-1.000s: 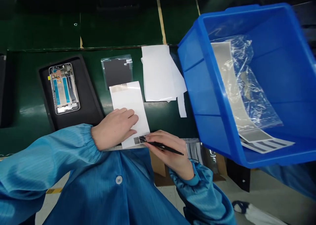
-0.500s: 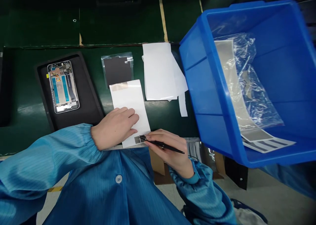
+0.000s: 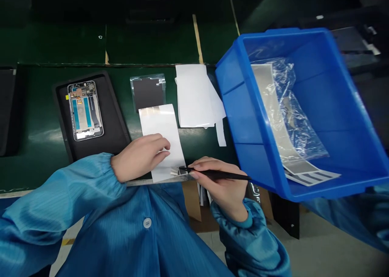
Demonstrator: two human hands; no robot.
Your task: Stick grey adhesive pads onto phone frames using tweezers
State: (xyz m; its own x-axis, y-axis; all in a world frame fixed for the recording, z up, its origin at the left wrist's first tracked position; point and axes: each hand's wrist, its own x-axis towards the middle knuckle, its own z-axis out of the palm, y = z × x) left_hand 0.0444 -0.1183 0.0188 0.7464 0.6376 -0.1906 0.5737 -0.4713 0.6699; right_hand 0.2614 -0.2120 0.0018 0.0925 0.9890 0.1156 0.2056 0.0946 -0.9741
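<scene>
Two hands work at the near edge of the table (image 3: 36, 147). The left hand (image 3: 139, 157) lies flat, fingers loosely together, pressing on the near half of a white sheet (image 3: 162, 125) without gripping it. At its 3 o'clock the right hand (image 3: 221, 185) is closed around black tweezers (image 3: 219, 174), whose tip points to 9 o'clock and meets a small grey sticker (image 3: 174, 171) at the sheet's near right corner, right on the table edge. The sheet runs toward 12 o'clock, its far end just short of a dark pouch (image 3: 148, 92). White papers (image 3: 194, 94) lie at the sheet's 1 o'clock, with a narrow strip of green between them. A tilted blue bin (image 3: 243, 119) fills the 3 o'clock side, its wall close to the papers and to the tweezers' rear end. At the left hand's 10 o'clock a black tray (image 3: 115, 123) holds a phone frame (image 3: 85, 110), its near edge beside the left sleeve (image 3: 91, 175). Bare table lies at 9 o'clock of the tray.
</scene>
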